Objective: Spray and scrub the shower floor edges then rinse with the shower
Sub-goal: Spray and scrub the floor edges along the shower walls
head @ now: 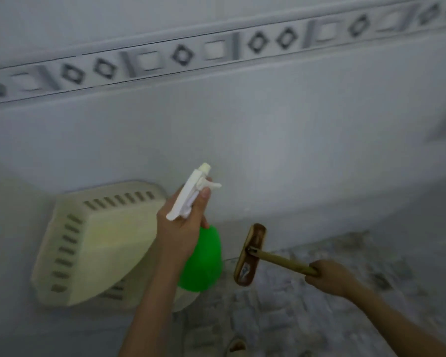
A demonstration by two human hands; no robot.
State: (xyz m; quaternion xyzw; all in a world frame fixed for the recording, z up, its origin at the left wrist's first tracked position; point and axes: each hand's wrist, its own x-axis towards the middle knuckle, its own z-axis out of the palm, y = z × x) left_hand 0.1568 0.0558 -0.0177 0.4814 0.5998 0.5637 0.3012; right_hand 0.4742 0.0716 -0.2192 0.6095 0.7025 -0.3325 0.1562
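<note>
Two bare hands are up in front of a pale grey tiled wall (268,140) w/ a patterned border strip (216,47) of dark diamonds and squares. Left hand (180,225) comes up from the bottom edge, forearm nearly vertical, wrist bent a little back; it is closed around the neck of a green plastic spray bottle w/ white trigger head (204,256). Thumb lies along the side of the trigger part, nozzle points up and to the right, approx. toward the wall. Right hand (332,276) enters from the lower right, forearm diagonal, fist closed on the end of the handle of a brown long-handled scrub brush (250,253). Brush head stands almost upright, near the line where wall meets the mottled grey floor tiles (319,318), just beside the bottle; if it touches the wall I cannot tell. Cream plastic corner shelf w/ slots (95,243) is left of the bottle, partly behind the left arm. Whole view is blurred; bottle bottom is hidden by the forearm, bristles not visible, a small object at bottom edge is cut off and unclear.
</note>
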